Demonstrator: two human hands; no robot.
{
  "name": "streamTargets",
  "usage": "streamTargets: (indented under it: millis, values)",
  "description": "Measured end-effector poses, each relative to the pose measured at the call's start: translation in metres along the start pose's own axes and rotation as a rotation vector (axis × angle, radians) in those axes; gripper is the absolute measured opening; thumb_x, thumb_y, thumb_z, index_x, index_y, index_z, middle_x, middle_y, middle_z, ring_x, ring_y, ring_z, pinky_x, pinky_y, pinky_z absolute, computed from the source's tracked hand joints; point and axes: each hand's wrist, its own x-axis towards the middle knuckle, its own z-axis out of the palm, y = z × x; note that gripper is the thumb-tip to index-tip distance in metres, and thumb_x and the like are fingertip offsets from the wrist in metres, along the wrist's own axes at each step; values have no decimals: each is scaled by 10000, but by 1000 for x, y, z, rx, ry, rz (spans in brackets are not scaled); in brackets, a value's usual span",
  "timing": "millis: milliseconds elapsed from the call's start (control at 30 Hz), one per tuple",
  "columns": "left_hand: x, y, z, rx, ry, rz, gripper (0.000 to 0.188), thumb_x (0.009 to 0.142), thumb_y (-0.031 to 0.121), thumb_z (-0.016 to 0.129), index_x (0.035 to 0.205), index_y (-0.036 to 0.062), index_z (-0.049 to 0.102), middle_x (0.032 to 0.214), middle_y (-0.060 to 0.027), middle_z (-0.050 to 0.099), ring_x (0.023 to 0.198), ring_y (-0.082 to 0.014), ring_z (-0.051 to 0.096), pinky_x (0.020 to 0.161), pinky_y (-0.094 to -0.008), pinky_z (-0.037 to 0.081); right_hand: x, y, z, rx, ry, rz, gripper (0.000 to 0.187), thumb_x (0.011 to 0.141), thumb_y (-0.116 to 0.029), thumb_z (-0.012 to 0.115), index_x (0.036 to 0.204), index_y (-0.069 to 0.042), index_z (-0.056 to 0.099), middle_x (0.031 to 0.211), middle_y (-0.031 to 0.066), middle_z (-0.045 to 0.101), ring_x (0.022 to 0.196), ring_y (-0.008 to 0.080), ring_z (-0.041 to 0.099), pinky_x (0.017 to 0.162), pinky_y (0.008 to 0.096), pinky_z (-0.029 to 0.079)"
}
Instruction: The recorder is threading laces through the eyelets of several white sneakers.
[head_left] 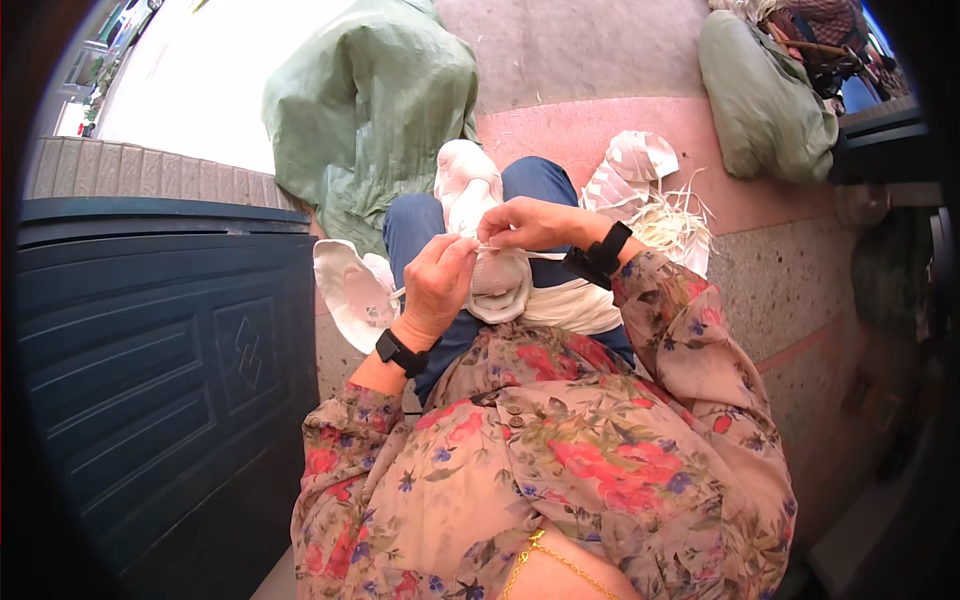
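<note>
On my lap lies a white shoe upper (500, 285), held between my knees and my hands. My left hand (438, 283) pinches at its top edge, thumb and forefinger together. Close beside it, my right hand (525, 222) is also closed, its fingertips nearly meeting the left ones. A thin white shoelace (545, 256) runs between and past the fingers; which part each hand grips is partly hidden. Beyond them, another white shoe piece (467, 180) rests between my knees. A bundle of white laces (575, 305) lies across my right thigh.
To my left, a white shoe upper (352, 292) sits near a dark blue panelled door (170, 350). On the right are more white uppers (632, 170) and a heap of loose laces (675, 222). Large green sacks (375, 100) stand ahead and at the far right.
</note>
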Motion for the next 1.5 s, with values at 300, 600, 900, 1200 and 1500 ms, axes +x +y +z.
streamTargets:
  millis: [300,600,900,1200,1500]
  values:
    - [10,2,5,-35,-20,-125,165,737,9,598,901,30,582,815,-128,600,729,-298,589,627,-364,478,-8,11,4,412,-10,65,198,868,-124,546,1027,-7,558,855,-2,590,801,75,534,728,228,432]
    - [-19,-15,-17,214,-429,-222,132,813,135,549,865,17,579,721,-131,563,635,-296,528,595,-399,441,-32,16,14,803,376,72,269,792,-77,637,1029,1,537,867,-12,555,783,54,522,717,203,435]
    - [-65,-58,-118,673,-479,252,152,706,105,570,848,50,557,564,-25,465,579,-185,485,513,-330,375,-24,2,37,-270,673,51,119,736,-31,570,849,-12,539,686,103,543,635,212,538,580,310,433]
    - [-41,-46,-53,110,-133,-305,110,802,117,566,821,28,628,757,-123,616,730,-297,558,668,-382,432,-31,8,30,-175,651,167,123,779,-96,576,858,-2,575,761,161,605,720,306,599,641,346,461]
    - [3,-41,10,-6,-364,-602,226,729,203,630,741,-23,632,651,-162,611,611,-256,613,589,-335,472,-44,-13,44,-446,475,344,248,799,-274,558,780,-41,639,709,150,618,727,327,597,648,400,464]
